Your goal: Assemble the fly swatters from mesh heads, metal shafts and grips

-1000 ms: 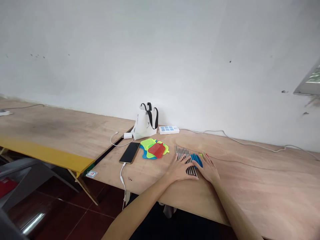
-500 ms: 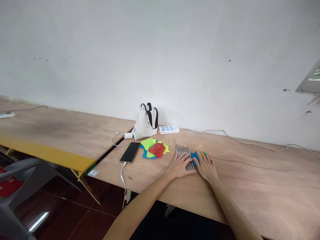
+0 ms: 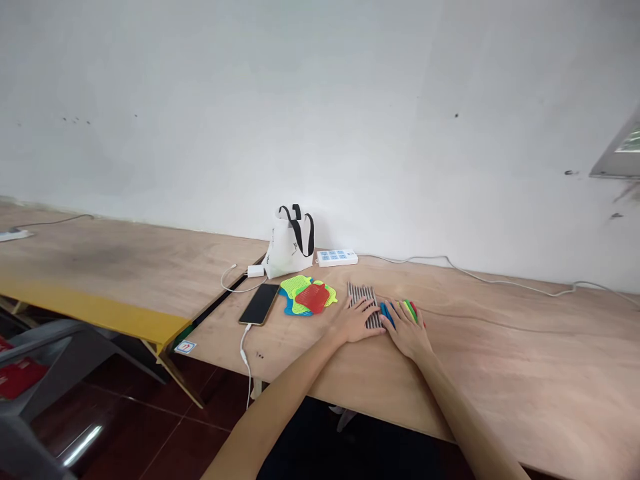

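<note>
My left hand (image 3: 354,321) lies flat with fingers spread on a row of thin grey rods (image 3: 361,296) on the plywood table (image 3: 525,373). Right beside it, my right hand (image 3: 406,331) rests palm down with fingers stretched over blue, green and red plastic pieces (image 3: 409,309). Both hands sit side by side, almost touching. A small pile of yellow-green, blue and red mesh pieces (image 3: 306,296) lies just left of the rods.
A black phone (image 3: 260,303) on a white cable lies left of the mesh pile. Behind stand a white bag with black handles (image 3: 291,245), a charger (image 3: 255,271) and a white power strip (image 3: 337,257) by the wall. A yellow-edged bench (image 3: 100,310) stands at left.
Both hands have slid a little farther along the table toward the wall, pushing the rods and coloured pieces with them. The view shifted slightly.
</note>
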`<state>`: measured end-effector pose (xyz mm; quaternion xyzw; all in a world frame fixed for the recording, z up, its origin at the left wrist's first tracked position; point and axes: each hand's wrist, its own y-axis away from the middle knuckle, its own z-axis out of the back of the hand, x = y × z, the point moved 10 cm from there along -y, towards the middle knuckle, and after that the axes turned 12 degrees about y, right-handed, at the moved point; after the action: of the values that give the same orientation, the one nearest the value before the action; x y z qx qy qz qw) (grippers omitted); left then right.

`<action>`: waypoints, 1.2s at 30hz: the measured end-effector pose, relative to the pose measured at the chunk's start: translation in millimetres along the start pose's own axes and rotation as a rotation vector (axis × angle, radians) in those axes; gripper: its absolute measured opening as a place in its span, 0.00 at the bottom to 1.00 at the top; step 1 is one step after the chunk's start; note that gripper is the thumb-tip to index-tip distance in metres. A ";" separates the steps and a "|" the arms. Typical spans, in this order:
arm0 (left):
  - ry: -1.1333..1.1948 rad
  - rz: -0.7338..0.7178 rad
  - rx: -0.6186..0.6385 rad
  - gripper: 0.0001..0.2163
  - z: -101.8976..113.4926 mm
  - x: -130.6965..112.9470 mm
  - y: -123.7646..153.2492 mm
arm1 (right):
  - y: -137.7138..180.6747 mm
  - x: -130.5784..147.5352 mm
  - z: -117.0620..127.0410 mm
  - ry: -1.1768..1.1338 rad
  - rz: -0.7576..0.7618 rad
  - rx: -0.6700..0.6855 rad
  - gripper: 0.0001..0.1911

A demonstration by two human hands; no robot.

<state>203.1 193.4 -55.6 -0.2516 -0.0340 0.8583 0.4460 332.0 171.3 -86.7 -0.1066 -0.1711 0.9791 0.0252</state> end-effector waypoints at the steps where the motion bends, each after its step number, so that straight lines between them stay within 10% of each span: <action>1: -0.005 0.002 0.004 0.33 1.2 2.3 -0.1 | -0.1 0.4 -1.0 -0.004 -0.003 0.016 0.32; 36: -0.010 -0.031 0.027 0.25 11.6 12.2 0.7 | -4.3 9.0 5.7 -0.046 0.076 0.079 0.28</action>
<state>191.4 204.4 -50.7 -0.2406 -0.0285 0.8529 0.4624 322.1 174.2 -81.9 -0.0892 -0.1287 0.9876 -0.0118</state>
